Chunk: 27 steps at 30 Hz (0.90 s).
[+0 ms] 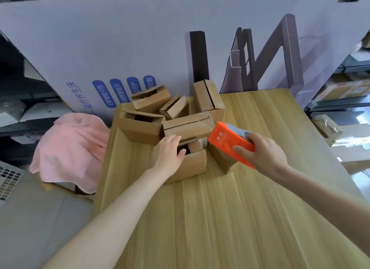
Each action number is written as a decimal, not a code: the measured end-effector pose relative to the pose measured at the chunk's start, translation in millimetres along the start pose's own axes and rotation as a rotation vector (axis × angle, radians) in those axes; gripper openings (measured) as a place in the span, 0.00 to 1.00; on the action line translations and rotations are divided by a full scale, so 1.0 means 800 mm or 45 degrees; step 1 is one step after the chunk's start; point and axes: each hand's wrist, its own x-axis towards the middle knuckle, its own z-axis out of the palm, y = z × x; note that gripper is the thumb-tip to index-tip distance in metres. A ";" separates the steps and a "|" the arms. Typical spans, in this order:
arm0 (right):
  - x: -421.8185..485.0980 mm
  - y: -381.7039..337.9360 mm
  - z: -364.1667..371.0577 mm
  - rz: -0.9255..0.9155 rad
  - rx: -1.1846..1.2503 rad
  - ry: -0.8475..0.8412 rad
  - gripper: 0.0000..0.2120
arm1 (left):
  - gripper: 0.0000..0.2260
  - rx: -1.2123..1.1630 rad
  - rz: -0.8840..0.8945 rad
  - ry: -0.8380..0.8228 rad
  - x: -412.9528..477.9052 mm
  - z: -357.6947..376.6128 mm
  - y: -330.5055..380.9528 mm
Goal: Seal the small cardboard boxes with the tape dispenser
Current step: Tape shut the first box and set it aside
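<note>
Several small brown cardboard boxes crowd the far left part of the wooden table (230,218). The nearest box (192,162) has its top flaps partly open. My left hand (167,154) rests on that box's left side, thumb at the opening and fingers over a flap. My right hand (264,152) grips an orange packet (230,143) and holds it tilted just right of the near box, above another small box (222,158). No tape dispenser shows in the view.
A large white printed carton (140,48) stands upright behind the table. A pink towel (70,148) lies over something left of the table. Shelves with boxes line both sides. The near half of the table holds nothing but my forearms.
</note>
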 end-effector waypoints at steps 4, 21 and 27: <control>0.005 -0.009 0.017 0.026 -0.004 -0.028 0.14 | 0.23 0.098 0.038 -0.073 0.019 0.039 -0.012; -0.007 0.005 0.042 0.103 0.120 -0.107 0.14 | 0.18 -0.043 0.055 -0.010 0.015 0.111 -0.050; -0.020 0.017 0.038 0.100 0.181 -0.206 0.11 | 0.17 -0.183 0.242 -0.130 -0.011 0.112 -0.037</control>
